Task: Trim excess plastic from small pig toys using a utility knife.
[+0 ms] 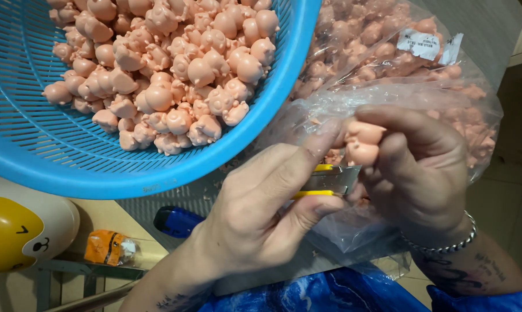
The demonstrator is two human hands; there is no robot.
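My left hand [255,214] grips a yellow utility knife [324,180], its blade lying against a small pink rubber pig figure [362,141]. My right hand [417,167] pinches that figure between thumb and fingers; a metal bracelet circles that wrist. Both hands are held close together just in front of a clear plastic bag [446,86] full of the same pink figures.
A blue slotted plastic basket [53,156] at upper left holds several pink pig figures. Below it sit a yellow and white rounded toy [18,225], an orange packet [108,247] and a blue object [177,221]. Blue fabric [330,294] lies at the bottom.
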